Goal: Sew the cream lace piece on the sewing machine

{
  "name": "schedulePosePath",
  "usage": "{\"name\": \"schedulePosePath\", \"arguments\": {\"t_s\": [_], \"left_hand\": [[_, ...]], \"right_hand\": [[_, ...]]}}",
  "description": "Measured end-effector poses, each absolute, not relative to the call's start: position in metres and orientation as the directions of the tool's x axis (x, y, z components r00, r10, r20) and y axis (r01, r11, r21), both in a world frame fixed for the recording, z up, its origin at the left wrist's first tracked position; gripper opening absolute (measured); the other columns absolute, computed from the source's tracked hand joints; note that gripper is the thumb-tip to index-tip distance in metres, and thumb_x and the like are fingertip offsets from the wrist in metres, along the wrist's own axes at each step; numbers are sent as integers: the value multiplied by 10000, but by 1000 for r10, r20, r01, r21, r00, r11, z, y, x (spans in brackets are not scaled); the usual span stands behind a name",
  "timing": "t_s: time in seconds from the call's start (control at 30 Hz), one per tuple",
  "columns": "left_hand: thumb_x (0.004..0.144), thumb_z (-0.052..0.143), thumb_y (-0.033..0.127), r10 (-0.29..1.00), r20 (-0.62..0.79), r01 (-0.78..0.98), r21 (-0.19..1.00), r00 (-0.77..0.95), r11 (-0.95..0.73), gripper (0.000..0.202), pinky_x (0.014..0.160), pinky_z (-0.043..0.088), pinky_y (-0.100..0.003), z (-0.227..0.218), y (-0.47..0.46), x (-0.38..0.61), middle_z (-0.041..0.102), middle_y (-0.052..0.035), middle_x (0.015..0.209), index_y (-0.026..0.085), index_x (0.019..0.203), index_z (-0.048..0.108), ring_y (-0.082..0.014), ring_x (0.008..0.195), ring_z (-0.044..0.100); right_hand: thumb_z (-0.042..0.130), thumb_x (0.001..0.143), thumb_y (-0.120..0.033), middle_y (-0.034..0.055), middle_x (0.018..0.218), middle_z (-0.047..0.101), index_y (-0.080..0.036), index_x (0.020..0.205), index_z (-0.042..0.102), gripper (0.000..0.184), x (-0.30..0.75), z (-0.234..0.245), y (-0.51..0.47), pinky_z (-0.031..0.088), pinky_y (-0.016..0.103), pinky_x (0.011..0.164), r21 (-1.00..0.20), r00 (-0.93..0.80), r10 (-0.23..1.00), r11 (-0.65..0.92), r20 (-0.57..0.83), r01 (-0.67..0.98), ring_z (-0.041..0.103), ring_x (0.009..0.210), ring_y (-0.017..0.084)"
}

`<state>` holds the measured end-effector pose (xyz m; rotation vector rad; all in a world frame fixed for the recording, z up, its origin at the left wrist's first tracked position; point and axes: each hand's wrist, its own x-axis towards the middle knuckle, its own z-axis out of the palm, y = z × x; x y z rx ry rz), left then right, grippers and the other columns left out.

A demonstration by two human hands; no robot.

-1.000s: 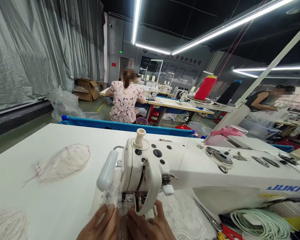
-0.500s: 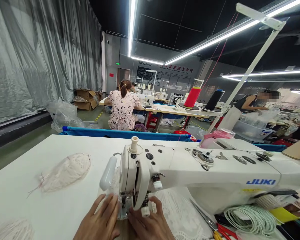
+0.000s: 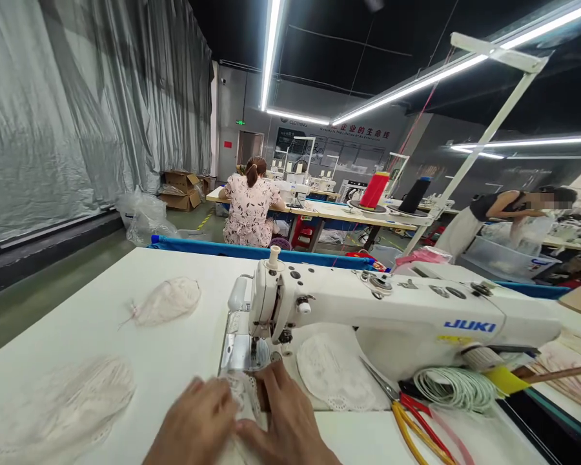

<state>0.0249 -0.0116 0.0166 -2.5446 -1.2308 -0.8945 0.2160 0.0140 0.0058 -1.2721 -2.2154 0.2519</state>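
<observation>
Just in front of the white sewing machine's needle area (image 3: 255, 352), a white lace piece (image 3: 243, 395) lies between my two hands. My left hand (image 3: 196, 416), smeared by motion, has its fingers curled in at the left side of the lace. My right hand (image 3: 286, 413) grips the lace's right side, thumb at its near edge and fingers bent toward the machine. Right of the needle area, a flat white lace piece (image 3: 336, 371) rests under the machine arm. Gathered lace pieces (image 3: 169, 300) lie on the table to the left.
Scissors with orange handles (image 3: 407, 429) and a coil of pale green cord (image 3: 458, 387) lie at the right. The machine arm (image 3: 368, 310) spans the table. Red (image 3: 375, 190) and black (image 3: 415, 196) thread cones stand behind. Two other people are farther back.
My hands have drawn back from beneath the needle toward me, bringing the lace along. The metal plate below the needle now shows. My view has shifted too.
</observation>
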Motion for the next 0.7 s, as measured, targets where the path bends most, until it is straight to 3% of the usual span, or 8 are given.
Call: {"name": "schedulePosePath", "arguments": {"t_s": [0.1, 0.17, 0.23, 0.3, 0.43, 0.5, 0.6, 0.7], "left_hand": [[820, 459, 221, 896, 268, 687, 575, 354, -444, 237, 781, 381, -410, 34, 16, 25, 536, -95, 1011, 186, 1029, 565, -275, 916, 476], [746, 528, 299, 925, 119, 631, 699, 360, -335, 275, 780, 383, -407, 41, 29, 27, 540, -93, 939, 149, 970, 578, -280, 890, 474], [704, 520, 322, 926, 36, 593, 758, 376, -271, 179, 685, 378, -339, 49, 29, 28, 505, -35, 744, 152, 748, 554, -231, 742, 472], [698, 500, 353, 914, -30, 539, 815, 405, -212, 194, 627, 343, -286, 60, 16, 27, 455, 0, 675, 171, 634, 481, -187, 677, 437], [673, 647, 525, 789, -177, 215, 975, 588, 59, 405, 593, 275, -224, 81, -27, 21, 480, 7, 738, 156, 775, 515, -146, 693, 404], [632, 745, 544, 719, -196, 47, 974, 667, 222, 518, 573, 231, -221, 82, -47, 22, 489, 4, 735, 133, 872, 540, -129, 666, 381], [624, 755, 601, 750, -211, 29, 968, 627, 248, 570, 553, 230, -226, 70, -69, 31, 485, 3, 684, 108, 845, 573, -118, 615, 372], [656, 690, 666, 785, -254, 40, 959, 566, 282, 584, 527, 244, -233, 54, -88, 40, 486, -2, 633, 109, 792, 581, -114, 559, 372]], "right_hand": [[548, 687, -236, 110, 1007, 515, -175, 1007, 530, 325, 207, 6, 11, 424, 409, 732, -632, -284, 909, 415, 304, 654, 538, 856, 274], [499, 678, -206, 102, 929, 516, -160, 867, 530, 196, 208, 11, 12, 403, 405, 744, -753, -244, 940, 337, 238, 564, 518, 827, 254], [499, 687, -223, 59, 797, 512, -166, 736, 486, 77, 213, 20, 12, 409, 338, 697, -823, -271, 946, 295, 179, 485, 507, 746, 200], [525, 717, -267, 15, 697, 506, -169, 704, 470, 112, 221, 33, 6, 408, 260, 623, -874, -334, 936, 256, 116, 414, 501, 665, 147], [708, 671, -416, -17, 636, 545, -151, 786, 511, 349, 232, 66, -20, 395, 195, 571, -991, -504, 858, -43, -103, 128, 503, 584, 90], [800, 585, -410, -20, 636, 572, -142, 826, 539, 445, 235, 79, -36, 389, 191, 587, -980, -571, 803, -197, -169, 12, 499, 568, 74], [818, 581, -406, -6, 666, 611, -136, 879, 604, 455, 239, 90, -56, 385, 196, 601, -984, -585, 792, -167, -173, 65, 528, 599, 87], [749, 679, -444, 5, 672, 608, -125, 861, 652, 380, 248, 95, -72, 381, 202, 603, -985, -594, 788, -91, -160, 146, 525, 621, 98]]}}
